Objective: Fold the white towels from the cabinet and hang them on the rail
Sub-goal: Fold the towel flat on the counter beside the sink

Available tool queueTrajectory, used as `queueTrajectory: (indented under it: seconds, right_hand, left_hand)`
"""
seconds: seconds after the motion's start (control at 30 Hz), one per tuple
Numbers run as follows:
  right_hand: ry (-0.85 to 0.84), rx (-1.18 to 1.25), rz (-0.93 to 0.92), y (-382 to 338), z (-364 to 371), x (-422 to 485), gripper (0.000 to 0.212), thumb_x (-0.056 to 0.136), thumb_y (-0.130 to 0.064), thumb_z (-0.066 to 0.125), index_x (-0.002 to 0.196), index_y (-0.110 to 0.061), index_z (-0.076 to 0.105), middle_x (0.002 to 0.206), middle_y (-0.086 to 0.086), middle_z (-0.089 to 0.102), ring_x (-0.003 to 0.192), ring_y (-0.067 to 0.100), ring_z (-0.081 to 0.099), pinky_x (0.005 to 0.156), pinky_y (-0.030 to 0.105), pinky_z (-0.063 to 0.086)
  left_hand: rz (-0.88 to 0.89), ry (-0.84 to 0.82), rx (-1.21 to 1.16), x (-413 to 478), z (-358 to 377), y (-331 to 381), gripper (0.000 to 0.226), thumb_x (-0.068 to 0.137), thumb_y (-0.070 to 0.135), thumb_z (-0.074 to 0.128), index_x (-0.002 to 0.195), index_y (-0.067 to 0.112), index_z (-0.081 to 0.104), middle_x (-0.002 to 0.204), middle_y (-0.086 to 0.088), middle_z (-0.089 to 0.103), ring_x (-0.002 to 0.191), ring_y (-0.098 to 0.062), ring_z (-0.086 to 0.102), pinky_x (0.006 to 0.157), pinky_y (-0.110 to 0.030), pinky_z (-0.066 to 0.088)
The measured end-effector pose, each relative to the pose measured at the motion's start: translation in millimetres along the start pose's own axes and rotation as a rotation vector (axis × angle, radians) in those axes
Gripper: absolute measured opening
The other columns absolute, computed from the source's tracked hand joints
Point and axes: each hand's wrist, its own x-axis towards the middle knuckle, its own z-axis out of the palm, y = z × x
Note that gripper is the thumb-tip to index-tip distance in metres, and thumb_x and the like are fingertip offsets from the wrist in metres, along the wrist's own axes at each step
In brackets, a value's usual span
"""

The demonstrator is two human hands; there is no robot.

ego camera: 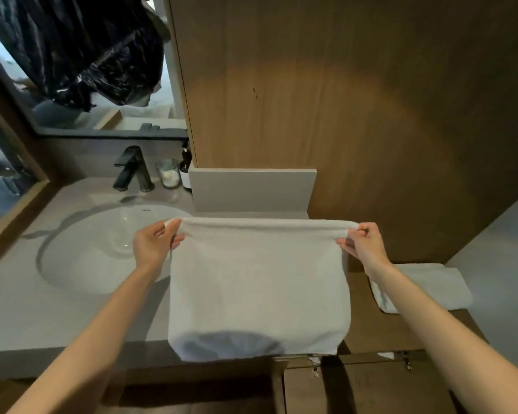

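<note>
A white towel (257,282), folded double, hangs in front of me over the right end of the vanity counter. My left hand (154,245) pinches its upper left corner. My right hand (364,243) pinches the upper right corner, so the top fold is stretched level between them. The towel's lower edge reaches the counter's front edge. A second white towel (428,286) lies folded flat on the wooden surface at the right, partly behind my right forearm. No rail is in view.
A round white sink (102,249) is set into the grey counter (18,309) at the left, with a black faucet (132,170), a glass jar (168,176) and a dark bottle (186,168) behind it. A wooden wall panel (341,100) rises ahead. Wooden cabinet fronts (356,386) lie below.
</note>
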Motion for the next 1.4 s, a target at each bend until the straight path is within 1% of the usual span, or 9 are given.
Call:
queueTrajectory:
  seconds: [0.27, 0.53, 0.73, 0.9, 1.03, 1.1, 1.2, 1.33, 1.4]
  right_hand:
    - [0.021, 0.025, 0.019, -3.2, 33.0, 44.3, 0.017, 0.098, -0.001, 0.047, 0.094, -0.017, 0.042, 0.104, 0.013, 0.049, 0.099, 0.028, 0.062, 0.086, 0.03, 0.055]
    - [-0.005, 0.01, 0.083, 8.6, 71.5, 102.3, 0.015, 0.098, -0.002, 0.049, 0.106, -0.012, 0.042, 0.109, 0.012, 0.05, 0.1, 0.025, 0.061, 0.084, 0.029, 0.055]
    - [-0.016, 0.026, 0.075, 5.6, 84.4, 131.6, 0.016, 0.098, 0.001, 0.045, 0.103, -0.01, 0.055, 0.108, 0.013, 0.059, 0.095, 0.022, 0.061, 0.088, 0.03, 0.054]
    - [-0.036, 0.051, 0.066, 14.8, 77.1, 128.5, 0.019, 0.093, 0.003, 0.044, 0.083, -0.011, 0.053, 0.091, 0.009, 0.053, 0.093, 0.02, 0.056, 0.091, 0.033, 0.054]
    - [0.006, 0.124, 0.088, 32.0, 65.1, 108.2, 0.029, 0.092, 0.002, 0.033, 0.079, -0.009, 0.055, 0.091, 0.008, 0.053, 0.089, 0.019, 0.055, 0.075, 0.026, 0.057]
    - [0.03, 0.135, 0.141, 45.8, 59.8, 96.4, 0.034, 0.097, -0.007, 0.032, 0.077, -0.01, 0.059, 0.086, 0.006, 0.055, 0.088, 0.021, 0.055, 0.075, 0.027, 0.053]
    - [0.043, 0.02, 0.139, 65.2, 53.1, 76.8, 0.037, 0.1, -0.033, 0.048, 0.075, -0.011, 0.063, 0.073, 0.002, 0.054, 0.077, 0.016, 0.052, 0.077, 0.027, 0.042]
    - [-0.035, -0.092, 0.076, 84.4, 46.6, 56.0, 0.01, 0.09, -0.011, 0.066, 0.087, -0.011, 0.057, 0.069, 0.002, 0.049, 0.068, 0.013, 0.048, 0.074, 0.022, 0.042]
    - [-0.035, -0.202, 0.06, 93.4, 44.3, 53.9, 0.017, 0.086, -0.006, 0.067, 0.09, -0.018, 0.056, 0.074, 0.006, 0.051, 0.068, 0.016, 0.051, 0.073, 0.028, 0.043]
  left_hand:
    - [-0.089, -0.046, -0.058, 56.5, 24.7, -11.8, 0.03, 0.089, 0.019, 0.067, 0.11, -0.002, 0.065, 0.093, -0.016, 0.067, 0.055, -0.004, 0.066, 0.061, -0.013, 0.056]
    - [-0.156, 0.011, -0.006, 111.2, 38.3, -31.8, 0.039, 0.086, 0.026, 0.071, 0.113, -0.003, 0.067, 0.092, -0.018, 0.07, 0.072, -0.017, 0.069, 0.062, -0.015, 0.057]
    - [-0.168, 0.0, -0.03, 136.9, 53.6, -30.1, 0.017, 0.086, 0.022, 0.07, 0.085, 0.005, 0.069, 0.086, -0.017, 0.066, 0.086, -0.034, 0.067, 0.064, -0.019, 0.058]
    - [-0.089, -0.005, -0.019, 112.9, 44.9, -21.6, 0.024, 0.089, 0.027, 0.067, 0.081, 0.005, 0.069, 0.081, -0.013, 0.066, 0.079, -0.026, 0.067, 0.063, -0.016, 0.057]
    - [-0.117, 0.056, -0.057, 74.2, 29.8, -25.9, 0.037, 0.093, 0.032, 0.06, 0.081, -0.002, 0.067, 0.074, -0.014, 0.063, 0.069, -0.02, 0.063, 0.051, -0.01, 0.048]
    - [-0.177, 0.068, -0.059, 57.4, 21.8, -36.6, 0.04, 0.092, 0.037, 0.061, 0.076, 0.001, 0.068, 0.072, -0.013, 0.065, 0.069, -0.018, 0.064, 0.059, -0.015, 0.052]
    - [-0.261, 0.106, 0.025, 37.6, 10.6, -53.3, 0.038, 0.09, 0.039, 0.063, 0.072, 0.007, 0.07, 0.073, -0.006, 0.067, 0.071, -0.015, 0.06, 0.076, -0.028, 0.049]
    - [-0.24, 0.089, 0.191, 14.2, 1.5, -67.8, 0.038, 0.09, 0.04, 0.063, 0.067, 0.01, 0.07, 0.067, -0.001, 0.065, 0.064, -0.014, 0.055, 0.066, -0.025, 0.043]
    - [-0.229, 0.048, 0.278, 9.5, -2.9, -73.5, 0.035, 0.089, 0.039, 0.064, 0.07, 0.01, 0.068, 0.069, -0.002, 0.065, 0.067, -0.018, 0.057, 0.063, -0.026, 0.042]
